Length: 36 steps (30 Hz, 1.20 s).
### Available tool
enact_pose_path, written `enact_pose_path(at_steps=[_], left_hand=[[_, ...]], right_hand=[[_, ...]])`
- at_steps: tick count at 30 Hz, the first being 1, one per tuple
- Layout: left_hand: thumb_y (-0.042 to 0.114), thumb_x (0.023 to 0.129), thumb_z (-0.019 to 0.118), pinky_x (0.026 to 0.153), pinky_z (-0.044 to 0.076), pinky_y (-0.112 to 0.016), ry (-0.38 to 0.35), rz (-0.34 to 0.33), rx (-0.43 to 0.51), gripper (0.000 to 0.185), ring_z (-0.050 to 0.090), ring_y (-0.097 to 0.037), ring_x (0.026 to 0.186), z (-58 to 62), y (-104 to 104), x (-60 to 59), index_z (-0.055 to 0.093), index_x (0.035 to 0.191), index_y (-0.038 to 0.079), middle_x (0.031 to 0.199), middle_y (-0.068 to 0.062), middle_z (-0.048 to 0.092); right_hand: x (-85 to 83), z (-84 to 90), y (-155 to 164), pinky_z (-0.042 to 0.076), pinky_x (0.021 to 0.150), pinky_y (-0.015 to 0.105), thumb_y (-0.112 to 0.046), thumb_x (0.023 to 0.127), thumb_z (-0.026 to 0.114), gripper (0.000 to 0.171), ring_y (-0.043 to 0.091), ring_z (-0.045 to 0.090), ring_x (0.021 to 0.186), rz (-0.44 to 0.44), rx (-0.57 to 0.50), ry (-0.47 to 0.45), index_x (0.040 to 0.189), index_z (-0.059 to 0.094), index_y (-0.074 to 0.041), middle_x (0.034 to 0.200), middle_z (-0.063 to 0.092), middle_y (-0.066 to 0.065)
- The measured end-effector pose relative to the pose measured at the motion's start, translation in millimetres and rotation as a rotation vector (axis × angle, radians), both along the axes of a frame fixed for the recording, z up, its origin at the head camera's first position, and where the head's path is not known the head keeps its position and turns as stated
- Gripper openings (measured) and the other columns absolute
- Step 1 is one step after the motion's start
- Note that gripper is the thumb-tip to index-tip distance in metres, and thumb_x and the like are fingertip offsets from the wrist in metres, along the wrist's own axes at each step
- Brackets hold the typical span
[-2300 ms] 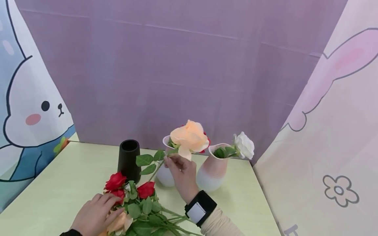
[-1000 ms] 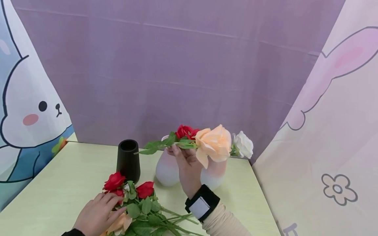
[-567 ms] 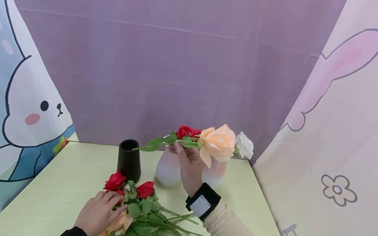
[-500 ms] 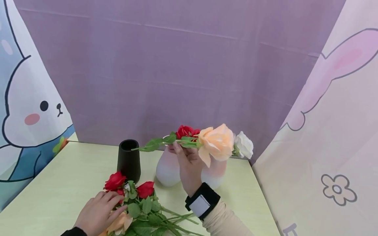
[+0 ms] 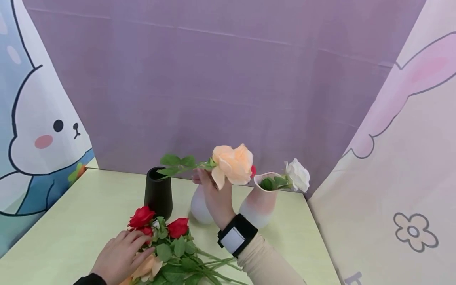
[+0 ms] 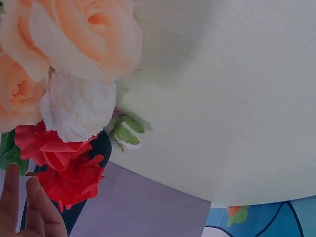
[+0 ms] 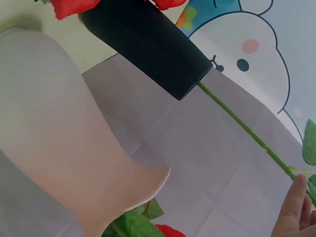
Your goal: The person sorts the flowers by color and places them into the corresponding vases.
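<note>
My right hand (image 5: 204, 177) pinches the green stem of a peach rose (image 5: 233, 162) just behind its head and holds it almost level above the table. The stem (image 7: 247, 129) runs left, and its end sits at the mouth of the black vase (image 5: 158, 193), also seen as the black vase (image 7: 148, 44) in the right wrist view. My left hand (image 5: 121, 255) rests with relaxed fingers on a bunch of red and peach roses (image 5: 162, 247) lying on the table's near edge. The left wrist view shows the bunch's flower heads (image 6: 69, 98) close up beside my fingertips (image 6: 27, 212).
Two pale pink-and-white vases stand behind my right hand: the left vase (image 5: 198, 206) holds a red rose mostly hidden by the peach one, the right vase (image 5: 258, 202) holds a white rose (image 5: 297, 175). Cloth backdrops close the pale green table (image 5: 82, 213) at back and sides.
My right hand has swung the peach rose to the left, off the two pale vases. Its stem end now meets the black vase's mouth. The left hand has stayed on the bunch.
</note>
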<state>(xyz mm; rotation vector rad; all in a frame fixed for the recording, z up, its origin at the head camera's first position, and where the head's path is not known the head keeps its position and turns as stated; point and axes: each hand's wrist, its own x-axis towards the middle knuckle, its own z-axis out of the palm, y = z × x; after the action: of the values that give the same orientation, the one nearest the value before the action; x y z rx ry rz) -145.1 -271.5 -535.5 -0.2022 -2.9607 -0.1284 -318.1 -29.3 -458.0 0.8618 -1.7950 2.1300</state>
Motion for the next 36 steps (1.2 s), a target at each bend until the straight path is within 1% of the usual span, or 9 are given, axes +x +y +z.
enact_pose_path(at_steps=[3, 8, 15, 23, 26, 28, 31, 34, 36], left_hand=[[0.065, 0.087, 0.061, 0.078, 0.052, -0.044, 0.016, 0.001, -0.004, 0.042, 0.056, -0.022, 0.109, -4.1, -3, -1.5, 0.07, 0.114, 0.033, 0.117, 0.005, 0.065], [0.069, 0.088, 0.056, 0.081, 0.053, -0.045, 0.022, 0.004, 0.001, 0.046, 0.057, -0.023, 0.11, -6.2, -3, -3.8, 0.07, 0.114, 0.034, 0.118, 0.004, 0.065], [0.073, 0.088, 0.05, 0.085, 0.053, -0.05, -0.011, 0.01, 0.009, 0.056, 0.056, -0.025, 0.113, 0.7, 0, -2.8, 0.071, 0.115, 0.028, 0.119, 0.001, 0.065], [0.08, 0.087, 0.04, 0.086, 0.051, -0.05, 0.104, -0.033, 0.019, 0.052, 0.052, -0.023, 0.117, -83.7, -36, -31.3, 0.062, 0.121, 0.046, 0.124, 0.008, 0.062], [0.08, 0.087, 0.041, 0.085, 0.051, -0.05, 0.123, -0.038, 0.023, 0.049, 0.052, -0.023, 0.117, -98.3, -42, -36.6, 0.06, 0.121, 0.048, 0.123, 0.009, 0.062], [0.079, 0.087, 0.044, 0.085, 0.052, -0.048, 0.113, -0.029, 0.021, 0.05, 0.054, -0.022, 0.116, -88.7, -38, -33.6, 0.062, 0.119, 0.045, 0.121, 0.009, 0.062], [0.077, 0.086, 0.048, 0.082, 0.054, -0.051, 0.069, -0.013, 0.032, 0.054, 0.057, -0.025, 0.113, -44.4, -17, -18.8, 0.068, 0.115, 0.036, 0.116, 0.005, 0.065], [0.069, 0.088, 0.056, 0.084, 0.055, -0.05, 0.036, -0.003, 0.032, 0.05, 0.059, -0.026, 0.112, -3.3, 2, -5.1, 0.071, 0.112, 0.027, 0.113, 0.002, 0.066], [0.066, 0.087, 0.059, 0.084, 0.055, -0.049, 0.021, 0.004, 0.03, 0.049, 0.059, -0.026, 0.111, 1.9, 4, -3.9, 0.072, 0.112, 0.026, 0.113, 0.001, 0.067]], right_hand=[[-44.0, -36.9, -12, 0.059, 0.079, 0.051, -0.019, 0.098, 0.063, 0.023, 0.029, 0.073, 0.085, -0.001, -0.034, -0.007, 0.119, 0.066, -0.011, 0.1, 0.074, 0.009], [-69.5, -41.1, -28, 0.06, 0.074, 0.052, -0.021, 0.094, 0.07, 0.026, 0.035, 0.073, 0.082, -0.012, -0.108, -0.083, 0.116, 0.068, -0.007, 0.099, 0.074, 0.016], [-86.2, -36.3, -41, 0.061, 0.081, 0.036, -0.048, 0.099, 0.056, 0.037, 0.02, 0.073, 0.09, -0.011, 0.125, -0.111, 0.122, 0.067, -0.022, 0.107, 0.072, 0.006], [-110.2, -38.3, -56, 0.058, 0.089, 0.036, -0.051, 0.101, 0.049, 0.041, 0.023, 0.07, 0.101, 0.264, 0.167, -0.205, 0.123, 0.065, -0.019, 0.123, 0.064, 0.011], [-116.5, -42.4, -63, 0.056, 0.096, 0.039, -0.044, 0.101, 0.051, 0.04, 0.026, 0.067, 0.112, 0.404, 0.112, -0.253, 0.132, 0.058, -0.02, 0.134, 0.057, 0.011], [-119.2, -46.9, -69, 0.051, 0.102, 0.042, -0.037, 0.102, 0.053, 0.04, 0.028, 0.062, 0.122, 0.507, 0.066, -0.296, 0.139, 0.053, -0.021, 0.141, 0.052, 0.01], [-123.0, -59.0, -77, 0.045, 0.11, 0.046, -0.03, 0.101, 0.058, 0.047, 0.027, 0.053, 0.134, 0.579, 0.084, -0.355, 0.146, 0.045, -0.027, 0.148, 0.047, 0.003], [-125.5, -76.5, -84, 0.047, 0.108, 0.04, -0.044, 0.098, 0.059, 0.059, 0.017, 0.049, 0.137, 0.451, 0.345, -0.28, 0.15, 0.032, -0.04, 0.156, 0.036, -0.011], [-126.3, -89.5, -87, 0.05, 0.103, 0.035, -0.058, 0.094, 0.057, 0.067, 0.011, 0.049, 0.136, 0.325, 0.582, -0.177, 0.15, 0.022, -0.048, 0.159, 0.023, -0.02]])
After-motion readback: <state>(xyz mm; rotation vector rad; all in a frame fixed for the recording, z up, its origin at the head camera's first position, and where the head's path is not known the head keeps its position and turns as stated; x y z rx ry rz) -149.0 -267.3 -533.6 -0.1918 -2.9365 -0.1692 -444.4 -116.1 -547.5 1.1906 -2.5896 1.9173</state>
